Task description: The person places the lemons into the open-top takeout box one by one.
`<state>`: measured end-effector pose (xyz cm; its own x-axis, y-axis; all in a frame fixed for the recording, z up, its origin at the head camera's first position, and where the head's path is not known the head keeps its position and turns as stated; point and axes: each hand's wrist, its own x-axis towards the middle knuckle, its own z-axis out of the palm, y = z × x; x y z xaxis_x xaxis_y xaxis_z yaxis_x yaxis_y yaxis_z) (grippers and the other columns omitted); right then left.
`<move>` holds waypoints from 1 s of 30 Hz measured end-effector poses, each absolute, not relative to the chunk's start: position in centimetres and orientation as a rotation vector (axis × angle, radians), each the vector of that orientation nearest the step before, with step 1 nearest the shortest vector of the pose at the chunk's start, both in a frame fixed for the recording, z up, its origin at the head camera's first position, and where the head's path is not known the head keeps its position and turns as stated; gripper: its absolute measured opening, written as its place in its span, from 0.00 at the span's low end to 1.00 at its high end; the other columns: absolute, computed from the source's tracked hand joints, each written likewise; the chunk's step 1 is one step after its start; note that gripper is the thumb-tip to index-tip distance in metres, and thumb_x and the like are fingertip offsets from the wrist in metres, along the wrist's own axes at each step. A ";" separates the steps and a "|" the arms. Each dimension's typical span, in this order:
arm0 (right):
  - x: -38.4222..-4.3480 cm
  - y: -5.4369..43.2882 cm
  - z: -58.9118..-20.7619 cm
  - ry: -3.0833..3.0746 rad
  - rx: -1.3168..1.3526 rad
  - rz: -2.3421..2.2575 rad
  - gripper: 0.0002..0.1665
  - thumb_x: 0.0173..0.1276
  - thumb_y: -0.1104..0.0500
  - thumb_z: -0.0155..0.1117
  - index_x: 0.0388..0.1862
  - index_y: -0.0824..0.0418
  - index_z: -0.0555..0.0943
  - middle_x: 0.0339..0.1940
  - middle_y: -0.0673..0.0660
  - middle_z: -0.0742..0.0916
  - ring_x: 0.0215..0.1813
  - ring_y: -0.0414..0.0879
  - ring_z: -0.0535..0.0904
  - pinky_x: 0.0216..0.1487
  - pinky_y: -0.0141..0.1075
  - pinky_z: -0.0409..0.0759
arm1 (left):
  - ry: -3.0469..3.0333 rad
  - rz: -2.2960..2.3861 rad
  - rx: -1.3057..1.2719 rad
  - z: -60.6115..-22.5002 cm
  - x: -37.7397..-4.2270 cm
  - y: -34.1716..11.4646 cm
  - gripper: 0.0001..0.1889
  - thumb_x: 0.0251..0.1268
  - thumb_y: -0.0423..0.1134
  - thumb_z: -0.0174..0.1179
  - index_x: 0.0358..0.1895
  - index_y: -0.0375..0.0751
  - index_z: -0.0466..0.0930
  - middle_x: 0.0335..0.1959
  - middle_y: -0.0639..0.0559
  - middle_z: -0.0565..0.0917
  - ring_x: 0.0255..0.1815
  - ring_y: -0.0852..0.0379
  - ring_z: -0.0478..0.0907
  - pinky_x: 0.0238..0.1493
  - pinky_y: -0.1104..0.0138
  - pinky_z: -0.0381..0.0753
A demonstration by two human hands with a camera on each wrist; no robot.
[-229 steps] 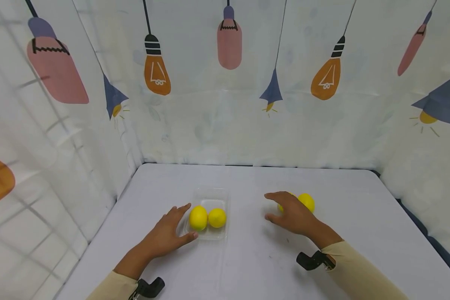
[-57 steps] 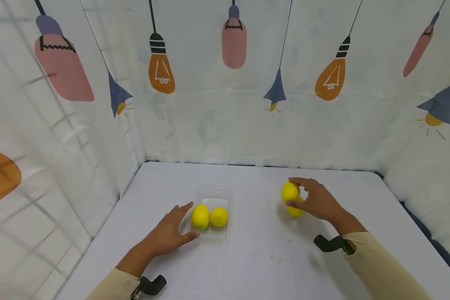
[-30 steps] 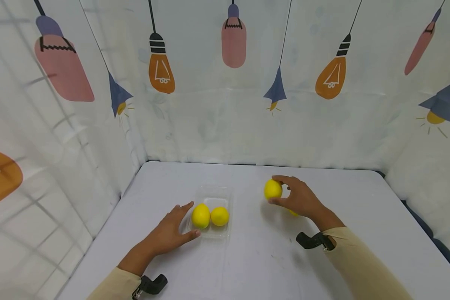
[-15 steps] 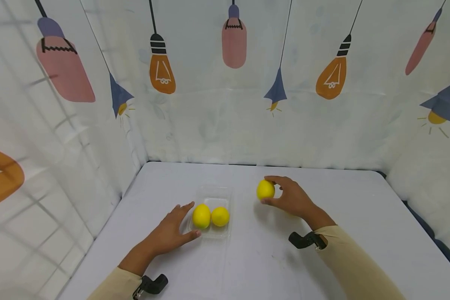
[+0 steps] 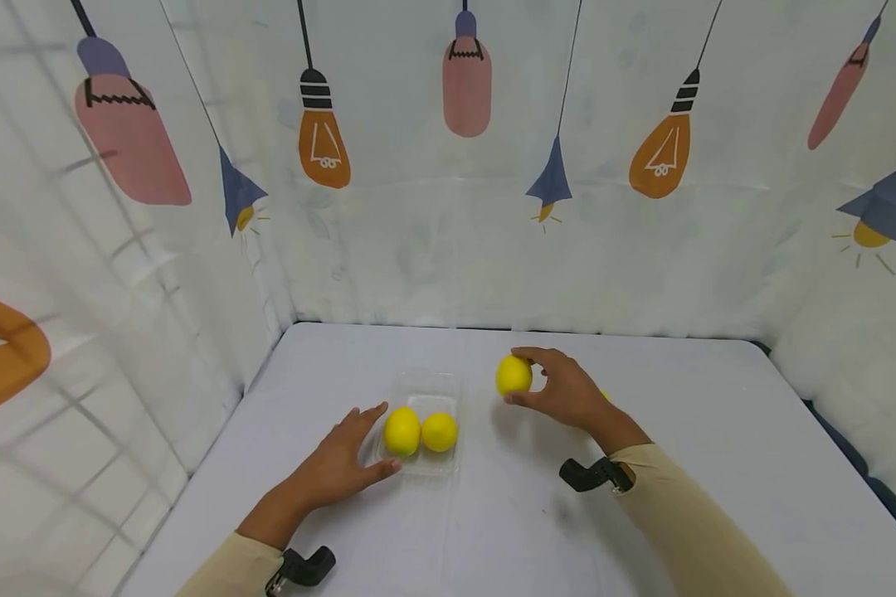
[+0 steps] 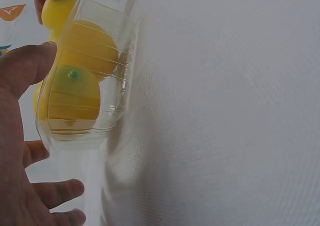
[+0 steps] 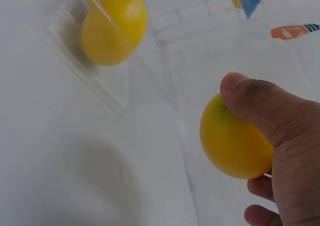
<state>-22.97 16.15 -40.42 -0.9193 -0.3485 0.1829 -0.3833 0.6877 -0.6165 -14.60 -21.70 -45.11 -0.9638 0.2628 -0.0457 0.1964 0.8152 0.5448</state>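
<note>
My right hand holds a yellow lemon between thumb and fingers, raised over the white table to the right of a clear plastic tray. The right wrist view shows the held lemon with a greenish end under the thumb. Inside the clear tray, two lemons lie side by side, a left one and a right one. My left hand is at the tray's left side, thumb and fingers spread about its near corner; whether it touches the rim is unclear.
A sliver of another lemon shows behind my right wrist, mostly hidden. The white table is enclosed by pale curtains printed with lamps and bulbs. Each wrist wears a black camera mount.
My right hand has picked up a lemon from the right of the table and carried it left, toward the tray. The left hand has hardly moved.
</note>
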 end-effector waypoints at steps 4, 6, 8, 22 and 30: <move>-22.9 15.7 -40.4 -2.838 0.618 1.076 0.46 0.55 0.38 0.81 0.72 0.49 0.76 0.67 0.50 0.80 0.58 0.54 0.79 0.57 0.49 0.80 | 2.879 0.847 0.371 -45.1 -14.6 -21.7 0.51 0.61 0.70 0.65 0.83 0.54 0.54 0.80 0.41 0.60 0.81 0.31 0.46 0.72 0.30 0.50; -22.8 15.4 -40.4 -2.841 0.618 1.081 0.47 0.55 0.38 0.81 0.72 0.49 0.76 0.68 0.50 0.80 0.58 0.54 0.79 0.57 0.49 0.80 | 2.879 0.842 0.365 -45.1 -14.6 -21.7 0.51 0.61 0.70 0.65 0.83 0.54 0.54 0.80 0.41 0.60 0.81 0.32 0.47 0.72 0.30 0.51; -22.8 15.2 -40.4 -2.843 0.625 1.080 0.47 0.56 0.37 0.81 0.72 0.49 0.76 0.68 0.50 0.80 0.58 0.54 0.79 0.57 0.49 0.80 | 2.880 0.839 0.365 -45.1 -14.6 -21.7 0.51 0.61 0.70 0.65 0.83 0.55 0.54 0.80 0.40 0.60 0.81 0.31 0.47 0.71 0.30 0.51; -22.8 13.5 -41.0 -2.878 0.582 1.119 0.48 0.55 0.36 0.81 0.73 0.47 0.75 0.69 0.50 0.79 0.60 0.59 0.79 0.57 0.49 0.80 | 2.876 0.849 0.359 -45.0 -14.5 -21.7 0.52 0.61 0.71 0.64 0.83 0.53 0.54 0.80 0.40 0.60 0.81 0.31 0.47 0.71 0.30 0.52; -22.8 12.2 -41.3 -2.875 0.599 1.142 0.47 0.55 0.38 0.81 0.73 0.47 0.76 0.68 0.49 0.79 0.60 0.59 0.79 0.57 0.49 0.80 | 2.880 0.845 0.357 -45.0 -14.5 -21.6 0.51 0.62 0.69 0.65 0.83 0.53 0.54 0.80 0.40 0.60 0.81 0.31 0.48 0.71 0.30 0.52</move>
<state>-22.81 12.23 -41.34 -0.9276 -0.3507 0.1288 -0.3435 0.6648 -0.6633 -14.47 -21.65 -44.98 -0.9652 0.2573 -0.0474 0.1909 0.8165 0.5449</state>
